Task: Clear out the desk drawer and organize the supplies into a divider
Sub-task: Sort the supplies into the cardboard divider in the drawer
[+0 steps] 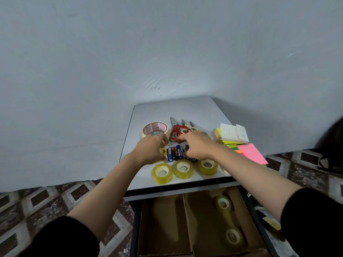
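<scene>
A row of batteries (174, 153) lies on the small desk top (185, 108). My left hand (148, 151) curls against the row's left end and my right hand (197, 145) against its right end, so the batteries sit between them. Three clear tape rolls (182, 168) line the front edge. A masking tape roll (155, 129) and scissors (176, 129) lie behind the hands. Below, the open drawer holds a cardboard divider (186, 219) with two tape rolls (223, 203) in its right compartment; the left compartment looks bare.
Sticky note pads (251, 153) and a white notepad (233, 134) sit on the desk's right side. A plain wall rises behind the desk. Patterned carpet (46, 201) covers the floor on both sides. A dark object (332, 145) is at the right edge.
</scene>
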Action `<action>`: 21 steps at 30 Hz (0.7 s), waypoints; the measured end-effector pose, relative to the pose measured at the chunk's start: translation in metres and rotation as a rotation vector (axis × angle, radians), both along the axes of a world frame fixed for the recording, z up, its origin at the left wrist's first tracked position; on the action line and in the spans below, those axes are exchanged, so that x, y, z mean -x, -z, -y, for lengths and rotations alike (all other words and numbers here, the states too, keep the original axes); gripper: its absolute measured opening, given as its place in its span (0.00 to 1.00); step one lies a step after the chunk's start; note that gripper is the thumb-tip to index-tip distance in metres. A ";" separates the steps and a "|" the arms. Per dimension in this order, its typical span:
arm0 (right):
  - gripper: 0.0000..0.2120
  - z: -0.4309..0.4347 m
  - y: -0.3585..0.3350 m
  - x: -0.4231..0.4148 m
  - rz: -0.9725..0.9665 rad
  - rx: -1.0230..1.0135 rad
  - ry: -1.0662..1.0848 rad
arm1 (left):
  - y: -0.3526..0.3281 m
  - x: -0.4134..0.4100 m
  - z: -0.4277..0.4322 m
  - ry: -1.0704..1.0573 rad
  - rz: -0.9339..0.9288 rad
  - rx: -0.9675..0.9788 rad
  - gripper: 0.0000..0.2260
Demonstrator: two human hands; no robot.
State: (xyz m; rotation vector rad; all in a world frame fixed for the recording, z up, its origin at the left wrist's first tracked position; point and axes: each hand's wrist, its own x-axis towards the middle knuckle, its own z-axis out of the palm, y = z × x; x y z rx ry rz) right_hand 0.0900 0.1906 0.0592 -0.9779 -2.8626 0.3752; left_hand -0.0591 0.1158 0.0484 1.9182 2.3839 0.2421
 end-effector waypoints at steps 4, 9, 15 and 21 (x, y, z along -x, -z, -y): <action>0.29 -0.007 0.003 0.005 0.042 0.017 -0.031 | 0.002 -0.001 -0.006 0.026 -0.030 0.067 0.26; 0.28 -0.013 0.005 0.010 0.056 0.005 -0.044 | 0.007 -0.001 -0.010 0.046 -0.028 0.071 0.28; 0.26 -0.016 0.008 0.012 0.069 0.008 -0.079 | 0.009 -0.003 -0.015 0.067 -0.061 0.081 0.29; 0.30 -0.016 0.013 0.011 -0.015 0.038 -0.056 | 0.013 -0.001 -0.011 0.065 -0.016 0.027 0.29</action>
